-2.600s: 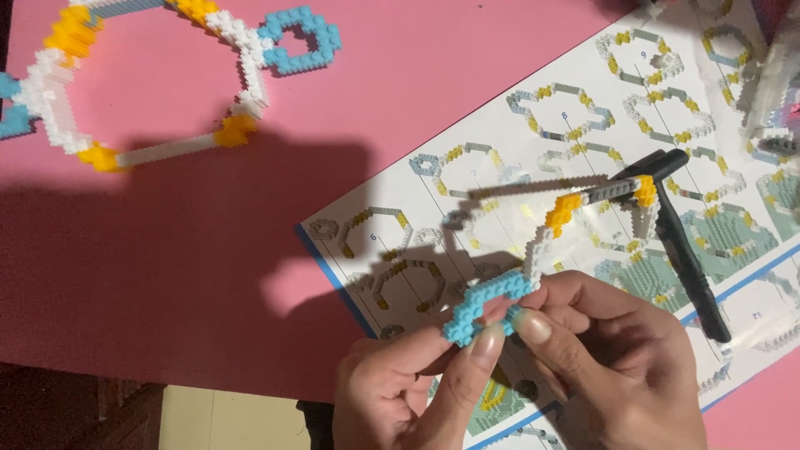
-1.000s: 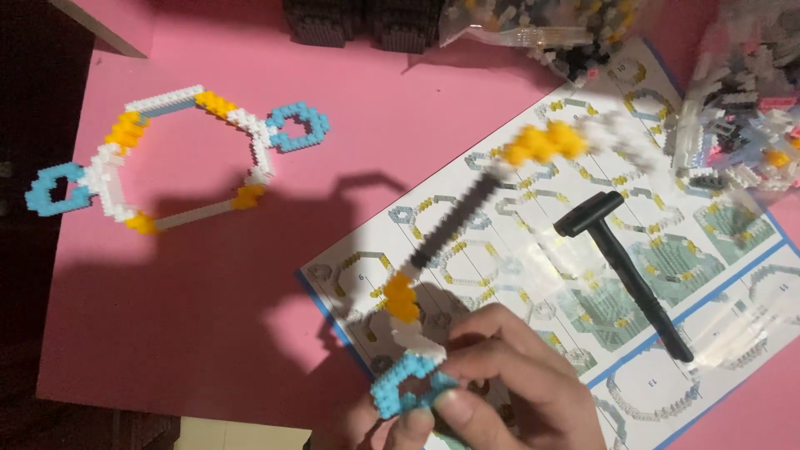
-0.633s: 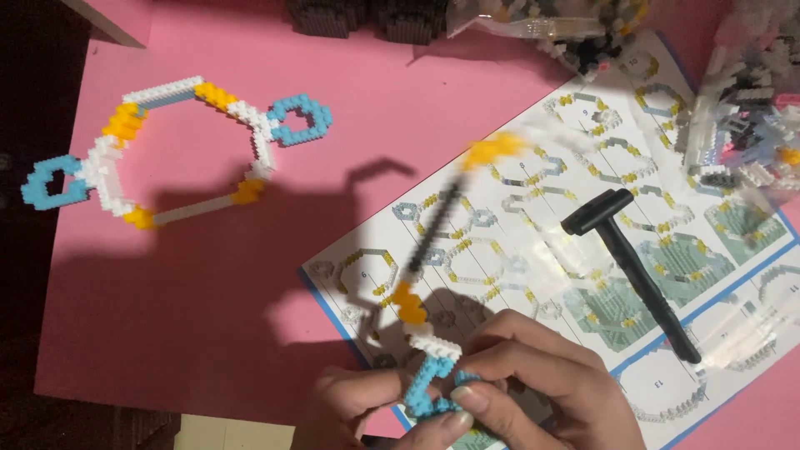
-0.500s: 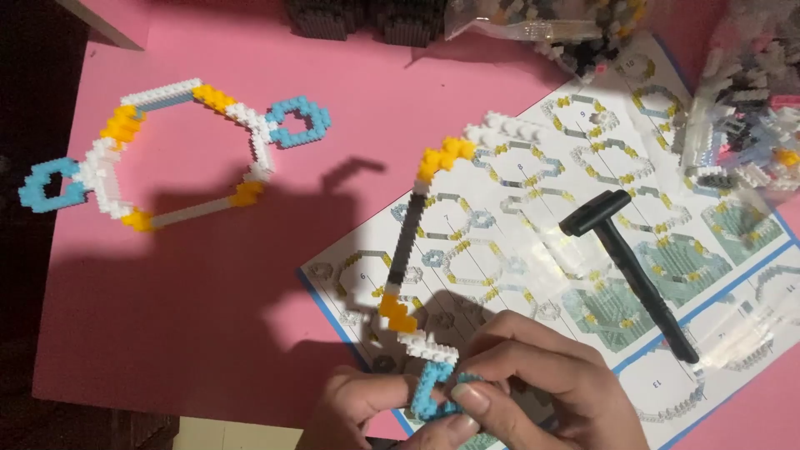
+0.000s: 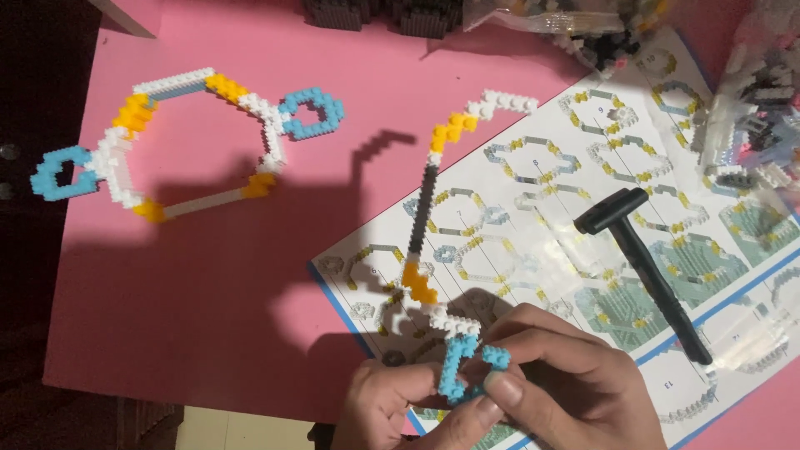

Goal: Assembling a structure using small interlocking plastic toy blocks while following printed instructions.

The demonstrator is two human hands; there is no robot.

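**Inspector:** Start at the hands. What do they hold?

**Assistant:** Both sit at the near edge of the counter [image 5: 208,317]. The right hand [image 5: 567,383] is clamped on the blue brick loop [image 5: 467,367], thumb and fingers pinching it. The left hand [image 5: 387,408] is closed on the same loop from below and the left.

**Inspector:** What is attached to that loop?

**Assistant:** It ends a half-built brick chain [image 5: 429,225]. From the loop run white bricks, an orange block, a dark straight bar, then yellow and white bricks at the far tip. The chain rises away from the hands over the instruction sheet [image 5: 533,217].

**Inspector:** Position of the sheet?

**Assistant:** It lies tilted on the right half of the pink counter, under the hands and the chain. A black T-shaped tool [image 5: 646,267] lies on it, right of the chain and apart from it.

**Inspector:** Elsewhere?

**Assistant:** A finished brick ring [image 5: 183,142] in white, yellow and blue lies flat near the far left corner, well apart from the hands. Clear bags of loose bricks [image 5: 750,133] crowd the far right corner.
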